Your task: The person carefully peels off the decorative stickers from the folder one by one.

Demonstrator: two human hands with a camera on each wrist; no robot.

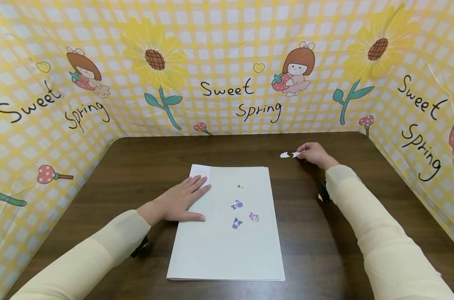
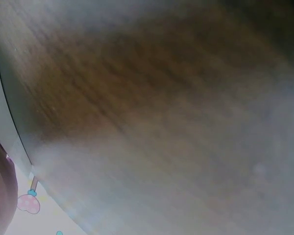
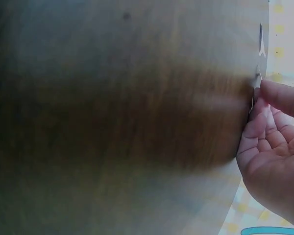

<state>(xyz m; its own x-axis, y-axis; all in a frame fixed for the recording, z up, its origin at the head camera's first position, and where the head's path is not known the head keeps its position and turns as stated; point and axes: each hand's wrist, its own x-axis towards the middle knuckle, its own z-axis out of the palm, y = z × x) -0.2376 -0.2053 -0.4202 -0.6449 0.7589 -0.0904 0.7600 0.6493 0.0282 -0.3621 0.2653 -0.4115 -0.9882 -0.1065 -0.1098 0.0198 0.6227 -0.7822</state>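
My left hand (image 1: 180, 201) rests flat with spread fingers on the left side of a large white paper pad (image 1: 227, 254). Under its fingertips lies a smaller white slip (image 1: 200, 171) at the pad's top left corner. Several little cartoon stickers, among them a purple one (image 1: 237, 223) and a pink one (image 1: 254, 216), are on the pad. Far back on the right, my right hand (image 1: 315, 155) pinches a small white paper cutout (image 1: 295, 154) between thumb and fingertips, low at the tabletop. Another white cutout (image 1: 285, 155) lies just left of it.
The dark wooden table (image 1: 309, 250) has rounded back corners. A yellow checked cloth (image 1: 219, 50) with sunflowers and lettering hangs around its back and sides. Blurred tabletop fills most of both wrist views.
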